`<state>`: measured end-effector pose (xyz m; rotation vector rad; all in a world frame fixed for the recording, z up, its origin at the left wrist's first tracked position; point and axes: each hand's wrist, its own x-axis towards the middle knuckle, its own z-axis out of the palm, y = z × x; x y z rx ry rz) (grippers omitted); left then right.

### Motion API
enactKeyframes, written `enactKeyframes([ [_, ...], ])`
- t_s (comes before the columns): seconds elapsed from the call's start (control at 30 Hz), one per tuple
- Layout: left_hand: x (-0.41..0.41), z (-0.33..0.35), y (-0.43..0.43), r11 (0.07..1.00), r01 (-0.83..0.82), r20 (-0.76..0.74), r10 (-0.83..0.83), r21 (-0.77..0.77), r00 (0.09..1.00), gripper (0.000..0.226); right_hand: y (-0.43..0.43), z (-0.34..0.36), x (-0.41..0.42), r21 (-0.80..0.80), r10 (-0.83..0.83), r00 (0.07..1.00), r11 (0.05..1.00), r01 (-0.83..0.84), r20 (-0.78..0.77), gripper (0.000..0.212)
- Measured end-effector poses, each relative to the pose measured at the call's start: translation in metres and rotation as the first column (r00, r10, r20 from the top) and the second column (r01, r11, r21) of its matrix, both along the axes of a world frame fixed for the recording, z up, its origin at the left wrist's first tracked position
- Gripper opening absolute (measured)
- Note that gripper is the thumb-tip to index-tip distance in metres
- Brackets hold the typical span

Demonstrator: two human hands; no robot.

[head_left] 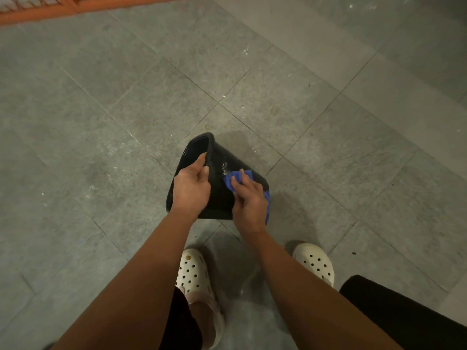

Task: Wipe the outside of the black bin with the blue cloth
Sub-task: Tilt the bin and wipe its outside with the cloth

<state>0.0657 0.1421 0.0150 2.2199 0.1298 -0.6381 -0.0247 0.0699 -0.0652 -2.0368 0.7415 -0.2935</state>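
Note:
The black bin is held tilted above the grey floor, its open mouth turned to the left and its base to the lower right. My left hand grips the bin's rim, fingers curled over the edge. My right hand presses the blue cloth against the bin's outer side wall. A pale smear or wet patch shows on the wall just above the cloth. Part of the cloth hangs down past my right palm by the bin's base.
Grey stone floor tiles spread all around. My two feet in white perforated clogs stand just below the bin. An orange wooden frame runs along the top left. A dark object sits at the lower right.

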Motion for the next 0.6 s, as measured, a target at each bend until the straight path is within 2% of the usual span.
enactKeyframes([
  [0.17,-0.002,-0.001,-0.003,0.999,0.045,0.018,-0.045,0.002,0.999,0.039,-0.009,-0.002,0.020,-0.047,0.042,0.999,0.998,-0.041,0.025,0.041],
  [0.27,-0.003,-0.002,-0.004,0.999,0.038,0.030,-0.038,0.003,0.999,0.039,-0.010,0.000,0.023,0.028,-0.078,0.996,0.996,0.080,-0.053,0.036],
  [0.33,-0.005,0.000,-0.005,0.999,0.052,0.034,-0.052,0.006,0.998,0.039,-0.009,0.002,0.020,0.014,-0.118,0.990,0.993,0.120,-0.078,0.036],
  [0.6,-0.002,0.002,-0.003,0.997,0.044,-0.013,-0.045,-0.059,0.999,0.037,-0.001,0.002,0.016,-0.097,0.073,0.989,0.993,-0.061,0.126,0.039],
])
